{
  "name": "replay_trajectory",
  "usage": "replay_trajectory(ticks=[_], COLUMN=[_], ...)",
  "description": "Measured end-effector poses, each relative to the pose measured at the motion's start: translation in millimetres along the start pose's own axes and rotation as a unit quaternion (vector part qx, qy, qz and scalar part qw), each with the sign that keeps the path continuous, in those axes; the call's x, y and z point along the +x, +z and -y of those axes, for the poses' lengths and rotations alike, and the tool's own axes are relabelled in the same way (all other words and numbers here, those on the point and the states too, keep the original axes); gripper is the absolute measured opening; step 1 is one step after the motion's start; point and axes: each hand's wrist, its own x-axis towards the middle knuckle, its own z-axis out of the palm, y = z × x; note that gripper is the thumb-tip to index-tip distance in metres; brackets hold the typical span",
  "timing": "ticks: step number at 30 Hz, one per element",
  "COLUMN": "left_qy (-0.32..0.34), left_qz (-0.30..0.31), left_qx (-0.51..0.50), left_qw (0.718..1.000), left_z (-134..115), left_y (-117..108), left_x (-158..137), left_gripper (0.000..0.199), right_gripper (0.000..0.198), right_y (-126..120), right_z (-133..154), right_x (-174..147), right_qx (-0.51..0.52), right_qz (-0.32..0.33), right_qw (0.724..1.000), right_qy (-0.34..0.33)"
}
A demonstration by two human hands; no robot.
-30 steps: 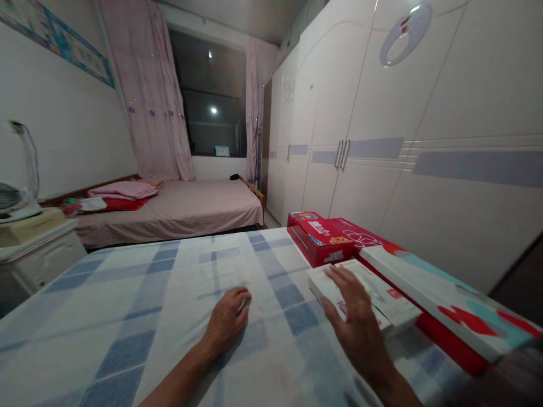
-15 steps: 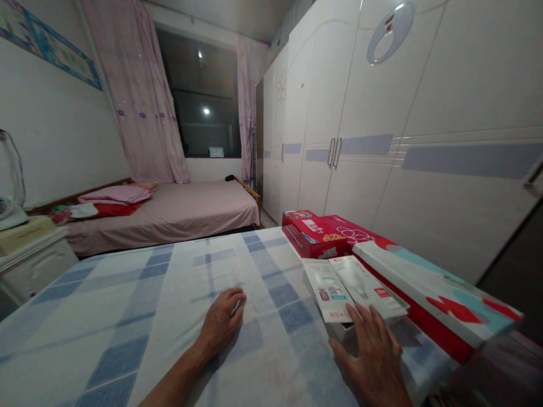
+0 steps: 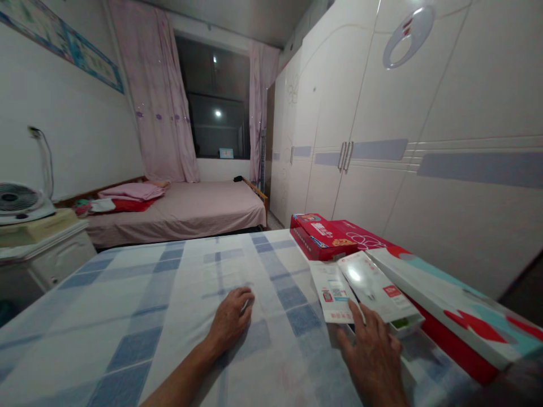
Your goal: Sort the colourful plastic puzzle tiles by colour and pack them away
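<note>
On the checked bedsheet lies my left hand (image 3: 232, 316). Its fingers are loosely curled, a gap shows beside the thumb, and I see nothing held in it. My right hand (image 3: 373, 350) has its fingers spread at the near edge of two white printed pieces. One is a flat white panel (image 3: 333, 294) with printed codes. Beside it, a white box (image 3: 379, 285) printed with a light bulb sits at an angle, with a bit of green at its near end. My right fingertips reach the gap between these two pieces; what lies under them is hidden.
Behind the white box are a red carton (image 3: 324, 234) and a long white, red and teal box (image 3: 458, 305). A white wardrobe (image 3: 365, 198) lines the right side. Further off are another bed (image 3: 207, 206) and a fan (image 3: 21, 203) on a cabinet.
The bulb-printed box has shifted and turned away from the flat panel, and green now shows at its end. The camera view has swung slightly left. My left hand keeps its pose.
</note>
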Motion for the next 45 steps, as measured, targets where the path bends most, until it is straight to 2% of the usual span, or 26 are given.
replay_trajectory(ticks=[5, 13, 17, 22, 27, 31, 35, 39, 43, 45], left_qy=[-0.004, 0.008, 0.031, 0.061, 0.042, 0.051, 0.111, 0.208, 0.301, 0.314], left_qz=[-0.004, 0.000, -0.007, -0.010, -0.027, -0.039, -0.051, -0.056, 0.017, 0.049], left_qx=[-0.002, 0.004, 0.005, -0.022, -0.067, -0.051, -0.001, 0.024, 0.028, 0.056], left_qw=[1.000, 1.000, 0.999, 0.998, 0.996, 0.997, 0.992, 0.976, 0.953, 0.946], left_z=[-1.8, -8.5, -16.8, -23.6, -26.1, -25.5, -31.5, -53.3, -87.9, -102.5], left_y=[0.2, -3.2, -4.8, -7.2, -11.1, -11.7, -12.6, -11.0, -2.2, 4.2], left_x=[-0.6, -0.6, -2.4, -3.9, -4.0, -4.6, -5.9, -12.6, -21.7, -23.0], left_gripper=[0.026, 0.024, 0.025, 0.029, 0.031, 0.033, 0.032, 0.028, 0.028, 0.016], right_gripper=[0.044, 0.038, 0.038, 0.042, 0.036, 0.032, 0.033, 0.030, 0.037, 0.039], right_y=[3.1, 4.5, -1.4, -9.6, -17.0, -25.6, -26.0, -16.0, -6.2, -3.2], right_z=[-4.8, 3.0, 25.4, 66.9, 90.6, 82.5, 64.1, 46.1, 32.8, 28.1], right_x=[-5.2, -7.3, -15.9, -27.3, -25.0, -7.5, 8.7, 15.4, 17.1, 17.0], right_qx=[0.006, 0.123, 0.163, 0.211, 0.249, 0.257, 0.254, 0.290, 0.339, 0.358], right_qz=[-0.004, -0.047, -0.025, -0.003, 0.021, 0.036, 0.014, -0.001, -0.015, 0.001], right_qw=[1.000, 0.989, 0.982, 0.969, 0.960, 0.959, 0.961, 0.954, 0.940, 0.930], right_qy=[-0.030, -0.066, -0.089, -0.127, -0.130, -0.119, -0.105, -0.072, 0.043, 0.080])
